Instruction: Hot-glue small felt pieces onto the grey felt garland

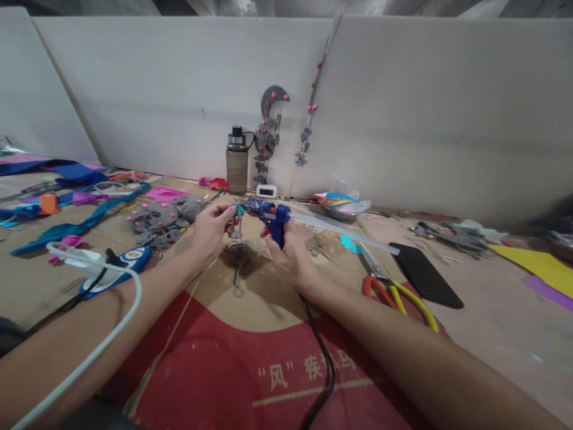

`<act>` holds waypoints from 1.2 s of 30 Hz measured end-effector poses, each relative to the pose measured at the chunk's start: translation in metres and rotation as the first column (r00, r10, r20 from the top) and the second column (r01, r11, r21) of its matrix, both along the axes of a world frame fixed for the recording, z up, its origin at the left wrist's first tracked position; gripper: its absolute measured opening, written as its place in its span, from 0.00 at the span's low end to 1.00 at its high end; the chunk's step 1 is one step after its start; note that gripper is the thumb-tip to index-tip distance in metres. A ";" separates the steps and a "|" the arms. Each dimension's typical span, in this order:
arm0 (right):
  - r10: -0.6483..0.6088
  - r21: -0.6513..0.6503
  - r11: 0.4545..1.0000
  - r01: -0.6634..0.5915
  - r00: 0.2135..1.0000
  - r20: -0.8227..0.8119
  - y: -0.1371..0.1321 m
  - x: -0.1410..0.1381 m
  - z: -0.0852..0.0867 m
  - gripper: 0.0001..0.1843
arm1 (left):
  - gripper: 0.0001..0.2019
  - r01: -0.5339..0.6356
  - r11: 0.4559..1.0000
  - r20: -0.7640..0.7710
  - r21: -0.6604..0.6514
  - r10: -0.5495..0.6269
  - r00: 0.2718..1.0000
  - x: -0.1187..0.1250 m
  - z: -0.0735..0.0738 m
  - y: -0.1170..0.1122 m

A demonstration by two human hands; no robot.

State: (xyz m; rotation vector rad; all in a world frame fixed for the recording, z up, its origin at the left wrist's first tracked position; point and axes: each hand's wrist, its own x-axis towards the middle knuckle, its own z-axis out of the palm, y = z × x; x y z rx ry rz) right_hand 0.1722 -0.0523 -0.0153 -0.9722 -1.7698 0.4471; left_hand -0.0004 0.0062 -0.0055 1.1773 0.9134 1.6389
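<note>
My right hand (290,254) is wrapped round the handle of a blue hot glue gun (278,224), its nozzle pointing left. A clear glue stick (342,227) seems to stick out from the gun's rear. Between the fingertips of my left hand (212,230) is a small teal piece (240,209), close against the nozzle; whether they touch I cannot tell. Grey yarn (240,254) hangs below it and lies in a loose tangle on the cardboard. The gun's black cord (320,340) runs down toward me.
Scissors (380,275) with red and yellow handles lie right, beside a black phone-like slab (425,275). Behind stand a bottle (237,164) and a small white clock (267,191). Grey felt pieces with pink dots (154,221) lie left. A white cable (120,325) crosses above my left forearm.
</note>
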 end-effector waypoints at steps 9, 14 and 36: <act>-0.044 -0.017 0.999 0.044 0.998 0.033 0.001 -0.001 -0.003 0.09 | 0.09 0.004 1.000 0.000 0.015 -0.004 1.000 0.000 -0.003 0.001; -0.056 -0.018 0.998 0.056 0.998 0.023 0.000 -0.001 -0.002 0.09 | 0.09 0.005 1.000 -0.011 0.015 -0.005 1.000 0.000 -0.003 0.001; -0.058 -0.032 0.998 0.059 0.998 0.040 0.001 -0.002 -0.004 0.12 | 0.10 -0.004 1.000 -0.022 -0.010 0.004 1.000 0.000 -0.003 0.002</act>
